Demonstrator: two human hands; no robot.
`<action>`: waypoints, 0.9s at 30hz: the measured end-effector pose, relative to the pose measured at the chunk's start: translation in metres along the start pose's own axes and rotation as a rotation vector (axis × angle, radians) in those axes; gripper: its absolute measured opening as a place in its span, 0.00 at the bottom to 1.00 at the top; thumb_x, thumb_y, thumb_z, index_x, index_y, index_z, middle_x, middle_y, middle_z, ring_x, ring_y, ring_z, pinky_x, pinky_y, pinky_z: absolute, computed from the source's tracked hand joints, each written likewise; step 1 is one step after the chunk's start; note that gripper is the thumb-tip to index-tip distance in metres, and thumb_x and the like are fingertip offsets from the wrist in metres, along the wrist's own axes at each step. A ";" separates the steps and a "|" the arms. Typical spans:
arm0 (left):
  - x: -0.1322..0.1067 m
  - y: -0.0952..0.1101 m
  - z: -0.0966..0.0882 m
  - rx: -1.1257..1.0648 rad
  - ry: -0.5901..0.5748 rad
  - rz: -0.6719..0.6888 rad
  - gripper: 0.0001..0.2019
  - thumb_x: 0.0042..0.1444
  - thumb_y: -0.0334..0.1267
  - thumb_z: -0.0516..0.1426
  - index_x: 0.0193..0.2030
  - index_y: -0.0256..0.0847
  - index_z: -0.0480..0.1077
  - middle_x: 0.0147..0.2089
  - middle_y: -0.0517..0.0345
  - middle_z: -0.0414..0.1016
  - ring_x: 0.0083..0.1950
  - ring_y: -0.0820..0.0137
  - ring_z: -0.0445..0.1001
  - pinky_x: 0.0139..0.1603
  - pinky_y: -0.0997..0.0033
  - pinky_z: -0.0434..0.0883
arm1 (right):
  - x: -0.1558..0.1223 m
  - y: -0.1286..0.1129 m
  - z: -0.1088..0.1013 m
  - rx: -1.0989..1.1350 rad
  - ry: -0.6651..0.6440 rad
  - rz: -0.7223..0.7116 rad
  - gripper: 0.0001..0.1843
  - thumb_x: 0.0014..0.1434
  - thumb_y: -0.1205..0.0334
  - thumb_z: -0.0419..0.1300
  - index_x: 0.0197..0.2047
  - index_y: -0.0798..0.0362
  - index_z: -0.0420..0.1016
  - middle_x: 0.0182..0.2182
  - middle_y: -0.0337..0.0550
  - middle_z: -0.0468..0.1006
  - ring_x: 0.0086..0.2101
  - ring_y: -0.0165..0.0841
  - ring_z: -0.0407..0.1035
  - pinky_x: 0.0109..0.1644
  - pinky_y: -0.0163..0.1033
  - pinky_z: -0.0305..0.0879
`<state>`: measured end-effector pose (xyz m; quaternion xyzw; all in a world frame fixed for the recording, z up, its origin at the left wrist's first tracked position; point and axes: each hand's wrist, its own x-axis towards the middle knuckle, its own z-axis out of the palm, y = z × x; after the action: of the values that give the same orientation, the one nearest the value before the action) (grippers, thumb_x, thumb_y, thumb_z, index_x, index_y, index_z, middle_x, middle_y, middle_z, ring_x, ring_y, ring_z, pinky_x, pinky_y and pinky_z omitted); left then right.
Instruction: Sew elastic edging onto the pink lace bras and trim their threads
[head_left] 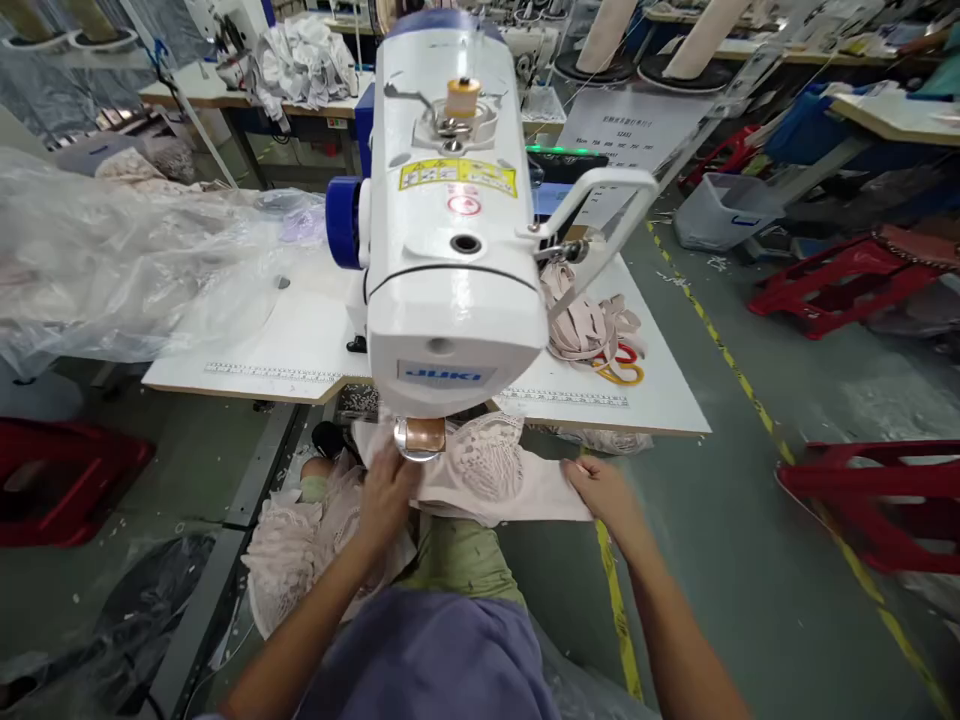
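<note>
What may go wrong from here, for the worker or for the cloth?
The left hand is close below the front of the JUKI sewing machine; the needle is hidden, so fingers might come too near it.

The right hand grips one end of the lace bra; an uneven pull might distort the fabric.

The scissors lie against the beige straps, so a strap might snag.

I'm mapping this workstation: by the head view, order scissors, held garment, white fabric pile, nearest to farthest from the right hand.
1. Held garment: in the right hand.
2. Scissors: ahead, on the tabletop.
3. White fabric pile: far back left.
</note>
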<state>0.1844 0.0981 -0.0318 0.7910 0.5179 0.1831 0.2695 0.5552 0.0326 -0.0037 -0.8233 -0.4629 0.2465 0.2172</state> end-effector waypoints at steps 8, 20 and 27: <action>-0.018 0.013 0.057 0.068 -0.228 0.098 0.31 0.57 0.28 0.53 0.69 0.34 0.59 0.74 0.35 0.50 0.75 0.47 0.49 0.70 0.41 0.56 | -0.005 -0.042 0.086 -0.057 -0.108 -0.366 0.31 0.61 0.43 0.56 0.60 0.53 0.67 0.60 0.58 0.69 0.60 0.49 0.62 0.62 0.52 0.59; -0.145 -0.078 -0.102 0.506 -0.186 -0.650 0.23 0.66 0.55 0.46 0.37 0.36 0.69 0.37 0.42 0.75 0.39 0.55 0.76 0.35 0.65 0.67 | -0.019 -0.047 0.164 0.032 -0.113 -0.453 0.35 0.66 0.39 0.48 0.64 0.57 0.61 0.59 0.62 0.70 0.58 0.53 0.64 0.60 0.61 0.62; -0.161 -0.043 -0.103 0.475 -0.512 -0.625 0.21 0.69 0.44 0.43 0.32 0.38 0.69 0.37 0.45 0.77 0.38 0.59 0.76 0.36 0.67 0.63 | -0.088 -0.146 0.148 0.219 -0.421 -0.770 0.35 0.63 0.40 0.57 0.65 0.54 0.63 0.62 0.59 0.66 0.62 0.48 0.60 0.65 0.55 0.59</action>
<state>0.0313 -0.0117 0.0213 0.6566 0.6757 -0.2317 0.2421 0.3296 0.0448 -0.0160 -0.4953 -0.7407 0.3574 0.2798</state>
